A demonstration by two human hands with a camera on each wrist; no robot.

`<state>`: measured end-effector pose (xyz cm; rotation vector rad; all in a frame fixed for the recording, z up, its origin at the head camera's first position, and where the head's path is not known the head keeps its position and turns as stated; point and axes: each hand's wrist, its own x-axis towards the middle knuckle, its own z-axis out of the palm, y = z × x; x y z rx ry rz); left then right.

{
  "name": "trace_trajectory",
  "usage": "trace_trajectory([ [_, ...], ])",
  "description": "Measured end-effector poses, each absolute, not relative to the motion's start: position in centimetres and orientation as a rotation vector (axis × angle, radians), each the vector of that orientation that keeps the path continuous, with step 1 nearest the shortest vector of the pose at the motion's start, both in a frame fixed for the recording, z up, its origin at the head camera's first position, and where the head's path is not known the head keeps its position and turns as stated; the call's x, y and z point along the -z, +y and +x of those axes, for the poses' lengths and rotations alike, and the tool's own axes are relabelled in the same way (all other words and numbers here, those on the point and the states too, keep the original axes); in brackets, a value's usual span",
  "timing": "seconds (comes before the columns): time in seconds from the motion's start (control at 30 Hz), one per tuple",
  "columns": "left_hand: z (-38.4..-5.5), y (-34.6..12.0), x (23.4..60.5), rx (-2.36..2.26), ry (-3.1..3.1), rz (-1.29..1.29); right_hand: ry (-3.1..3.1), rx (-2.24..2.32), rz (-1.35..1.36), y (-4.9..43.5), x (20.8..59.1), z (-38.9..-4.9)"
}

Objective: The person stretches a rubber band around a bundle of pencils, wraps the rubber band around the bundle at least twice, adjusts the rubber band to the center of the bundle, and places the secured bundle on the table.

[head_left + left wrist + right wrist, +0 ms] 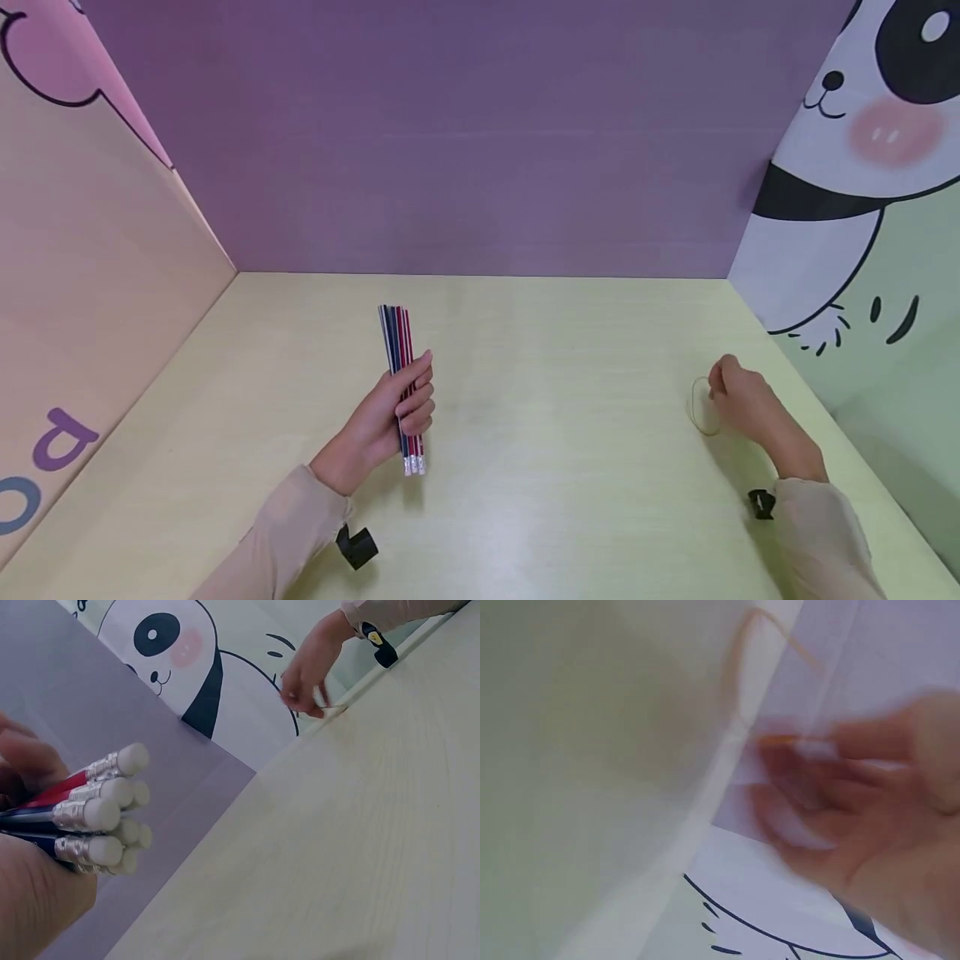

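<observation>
right grip [889,814] and thin loop [733,667] blurred in right-wrist view, pencils [398,335] partly behind left grip [384,414]

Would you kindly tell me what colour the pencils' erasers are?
The erasers are white, clearest in the left wrist view.

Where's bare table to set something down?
Widest: the table between the left hand, gripping the pencils, and the right hand with its thin loop. Also bare: from the left hand to the left wall. Tightest: between the right hand and the panda wall.
</observation>
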<state>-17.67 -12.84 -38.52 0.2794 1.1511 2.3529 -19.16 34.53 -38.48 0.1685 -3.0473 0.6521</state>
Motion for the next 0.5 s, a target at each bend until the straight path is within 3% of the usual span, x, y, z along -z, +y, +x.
trace_trajectory([
  [0.3, -17.7, -12.8, 38.7, -2.339, 1.157, 0.270, -2.143, -2.116, 0.225, 34.0, 37.3, -18.8],
  [0.5, -17.7, -12.7, 38.8, -2.322, 1.187, 0.276, -1.810, -2.504, 0.323, 34.2, 36.8, -18.6],
])
